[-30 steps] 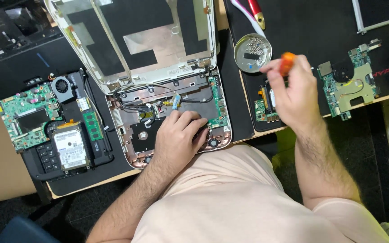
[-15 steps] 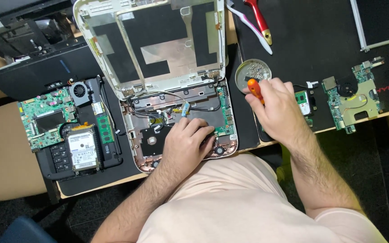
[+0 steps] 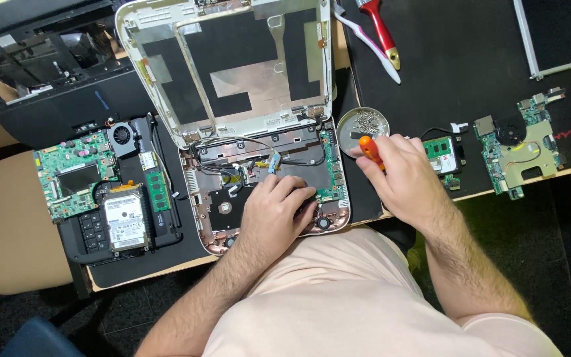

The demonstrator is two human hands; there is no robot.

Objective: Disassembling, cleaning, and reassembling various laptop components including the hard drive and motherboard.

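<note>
Left hand point(image 3: 275, 211) flat, open, on laptop base point(image 3: 266, 192); right hand point(image 3: 401, 175) gripping orange screwdriver point(image 3: 369, 148), tip seemingly hidden.

Single head-worn view, steeply downward and close over the workbench point(image 3: 470, 99) edge and lap.

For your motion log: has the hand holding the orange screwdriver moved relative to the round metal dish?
Yes. The right hand has moved from the dish's right side to just below it.
</note>
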